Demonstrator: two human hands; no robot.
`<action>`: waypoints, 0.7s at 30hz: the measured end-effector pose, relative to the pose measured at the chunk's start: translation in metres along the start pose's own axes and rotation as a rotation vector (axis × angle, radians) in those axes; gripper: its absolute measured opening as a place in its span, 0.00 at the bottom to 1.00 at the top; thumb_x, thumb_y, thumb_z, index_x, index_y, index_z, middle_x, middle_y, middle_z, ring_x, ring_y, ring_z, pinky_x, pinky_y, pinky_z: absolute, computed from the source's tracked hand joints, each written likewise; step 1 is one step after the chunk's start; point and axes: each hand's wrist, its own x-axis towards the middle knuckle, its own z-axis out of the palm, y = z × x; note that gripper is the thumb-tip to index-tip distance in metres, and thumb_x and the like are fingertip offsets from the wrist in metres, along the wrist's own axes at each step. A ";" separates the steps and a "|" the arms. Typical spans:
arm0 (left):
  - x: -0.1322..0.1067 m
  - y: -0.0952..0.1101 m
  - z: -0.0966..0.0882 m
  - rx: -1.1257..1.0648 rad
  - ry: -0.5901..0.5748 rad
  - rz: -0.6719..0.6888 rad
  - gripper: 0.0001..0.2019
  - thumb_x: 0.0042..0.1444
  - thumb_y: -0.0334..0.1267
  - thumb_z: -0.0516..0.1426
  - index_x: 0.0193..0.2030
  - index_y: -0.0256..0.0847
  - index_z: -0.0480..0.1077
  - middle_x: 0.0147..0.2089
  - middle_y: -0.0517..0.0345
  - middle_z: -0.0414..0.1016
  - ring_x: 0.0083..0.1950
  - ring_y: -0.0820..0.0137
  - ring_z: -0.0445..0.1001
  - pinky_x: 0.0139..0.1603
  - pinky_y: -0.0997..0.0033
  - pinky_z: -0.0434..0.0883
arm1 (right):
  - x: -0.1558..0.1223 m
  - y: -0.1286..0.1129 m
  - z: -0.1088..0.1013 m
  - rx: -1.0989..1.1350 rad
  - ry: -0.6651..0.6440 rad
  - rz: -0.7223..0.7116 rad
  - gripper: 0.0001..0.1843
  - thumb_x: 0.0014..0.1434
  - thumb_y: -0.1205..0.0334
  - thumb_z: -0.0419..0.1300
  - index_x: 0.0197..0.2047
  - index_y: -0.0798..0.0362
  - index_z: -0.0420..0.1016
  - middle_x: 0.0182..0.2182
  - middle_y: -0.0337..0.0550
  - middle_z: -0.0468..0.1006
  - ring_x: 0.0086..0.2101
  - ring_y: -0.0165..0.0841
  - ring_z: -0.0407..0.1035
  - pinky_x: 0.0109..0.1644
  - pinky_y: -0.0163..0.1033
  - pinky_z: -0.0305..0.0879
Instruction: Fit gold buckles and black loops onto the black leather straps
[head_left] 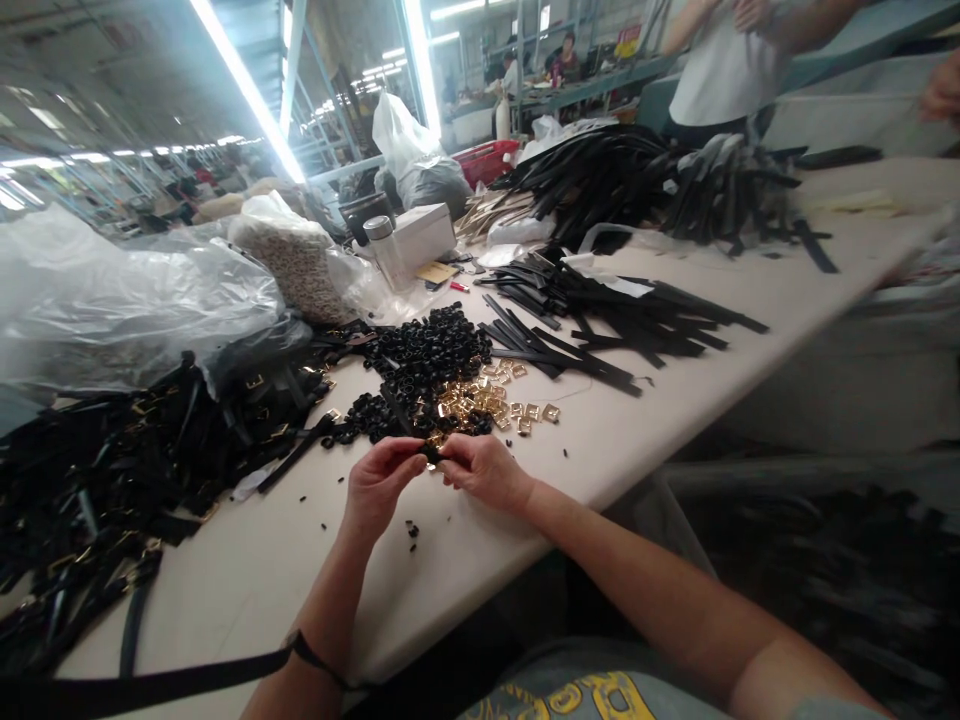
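My left hand (377,485) and my right hand (484,470) meet just above the table's near edge. Both are closed in a pinch on one black strap (400,412) that runs up and away from my fingers. A small gold buckle seems to sit between my fingertips, mostly hidden. Right behind my hands lie a heap of small black loops (427,355) and a scatter of gold buckles (499,395).
Finished black straps with buckles (112,480) are piled at the left. Loose black straps (600,320) lie at the right, a bigger heap (660,185) beyond. Plastic bags (135,300), a metal flask (386,252) and a white box (424,235) stand behind. Another person (724,65) stands across the table.
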 end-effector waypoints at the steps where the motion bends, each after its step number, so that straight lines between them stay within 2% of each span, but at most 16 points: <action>1: 0.000 0.001 -0.003 0.049 -0.040 0.017 0.12 0.45 0.39 0.68 0.37 0.39 0.78 0.32 0.57 0.77 0.30 0.73 0.73 0.34 0.72 0.74 | 0.000 0.000 0.000 -0.059 -0.003 -0.018 0.04 0.57 0.68 0.58 0.31 0.54 0.72 0.23 0.35 0.77 0.24 0.26 0.69 0.30 0.29 0.59; 4: 0.002 0.005 -0.011 0.261 -0.116 0.138 0.08 0.49 0.38 0.66 0.37 0.41 0.79 0.33 0.57 0.75 0.31 0.73 0.73 0.33 0.74 0.73 | 0.000 -0.001 0.000 -0.222 0.003 -0.066 0.05 0.57 0.66 0.60 0.28 0.53 0.72 0.22 0.35 0.75 0.23 0.25 0.66 0.28 0.30 0.54; 7: 0.001 0.009 -0.015 0.466 -0.116 0.296 0.07 0.51 0.36 0.64 0.38 0.43 0.80 0.35 0.56 0.75 0.32 0.73 0.74 0.32 0.76 0.72 | 0.001 -0.004 0.002 -0.338 0.032 -0.095 0.07 0.56 0.64 0.60 0.27 0.53 0.71 0.21 0.35 0.72 0.22 0.25 0.62 0.28 0.31 0.49; 10: 0.000 0.011 -0.014 0.521 -0.122 0.362 0.06 0.53 0.35 0.63 0.38 0.44 0.79 0.36 0.56 0.75 0.31 0.73 0.73 0.31 0.77 0.72 | 0.002 -0.005 0.004 -0.372 0.039 -0.101 0.05 0.55 0.65 0.60 0.27 0.53 0.72 0.21 0.34 0.71 0.22 0.25 0.62 0.28 0.31 0.49; 15: 0.000 0.012 -0.011 0.531 -0.159 0.312 0.05 0.53 0.36 0.63 0.37 0.43 0.79 0.34 0.56 0.74 0.29 0.73 0.72 0.29 0.77 0.70 | 0.002 -0.002 0.002 -0.347 0.011 -0.090 0.06 0.56 0.64 0.60 0.28 0.53 0.72 0.21 0.35 0.73 0.23 0.25 0.63 0.28 0.31 0.50; 21: 0.000 0.013 -0.017 0.444 -0.253 0.222 0.10 0.59 0.41 0.57 0.42 0.44 0.78 0.34 0.55 0.74 0.32 0.70 0.73 0.33 0.73 0.72 | -0.001 0.001 0.000 -0.258 -0.054 -0.066 0.04 0.58 0.63 0.60 0.34 0.52 0.75 0.24 0.36 0.77 0.25 0.26 0.68 0.30 0.29 0.56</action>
